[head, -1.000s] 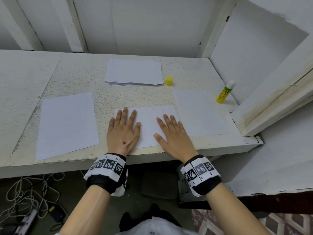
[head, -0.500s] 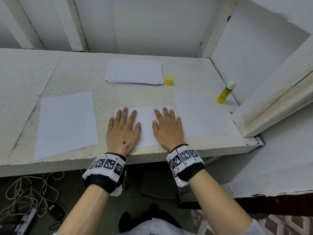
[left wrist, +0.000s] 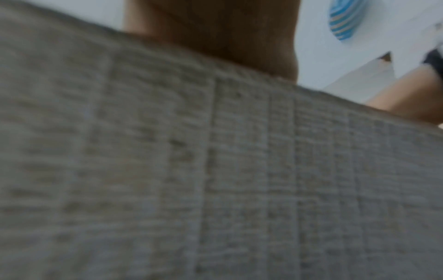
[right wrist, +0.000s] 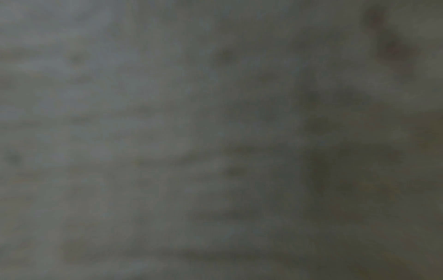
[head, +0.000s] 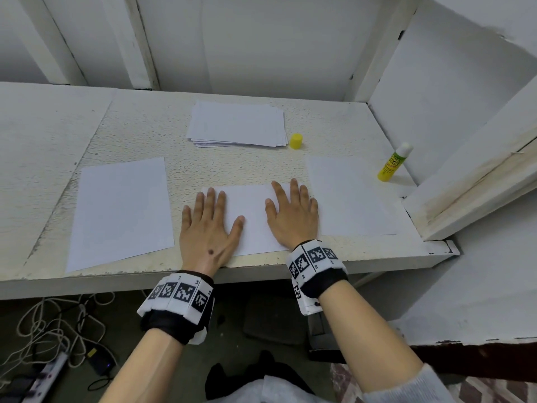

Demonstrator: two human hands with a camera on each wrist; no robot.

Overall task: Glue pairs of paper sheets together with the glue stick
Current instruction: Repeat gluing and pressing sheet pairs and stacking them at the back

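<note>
My left hand (head: 207, 228) and right hand (head: 292, 216) lie flat, fingers spread, pressing the sheet (head: 252, 216) between them onto the surface (head: 139, 132); neither grip pinches anything; another sheet (head: 345, 196) lies just right of my right hand, one (head: 122, 210) well left of my left; beyond my fingertips sits the paper stack (head: 236, 123) with a yellow cap (head: 295, 141) beside it; the glue stick (head: 394, 162) stands far right.
</note>
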